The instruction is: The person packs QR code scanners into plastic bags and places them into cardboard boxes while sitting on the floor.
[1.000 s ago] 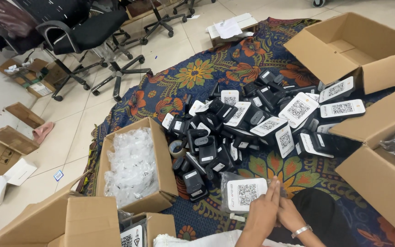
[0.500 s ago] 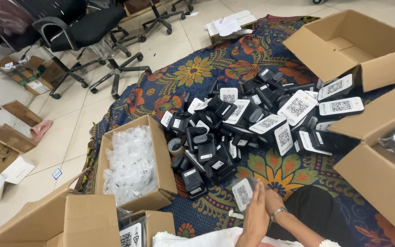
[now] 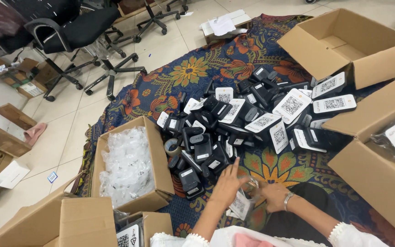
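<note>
Both hands, left hand [image 3: 227,185] and right hand [image 3: 273,195], grip a flat white device [image 3: 239,204] in crinkly clear plastic

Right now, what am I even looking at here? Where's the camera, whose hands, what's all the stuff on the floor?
There is no machine in it. The single picture comes from a camera worn on a person's head, looking down at that person's own two bare hands at the bottom of the view.

The left hand and the right hand, which wears a bracelet, meet over a small device in a clear wrapper. Both hold it, though the exact grip is hard to make out.

They work over a flowered floor cloth. On it lies a heap of small black devices, many with white square-code labels, and a roll of tape. Beside the heap stands an open box of clear plastic bags. An empty cardboard box sits top right, and office chairs stand on the tiled floor beyond.
</note>
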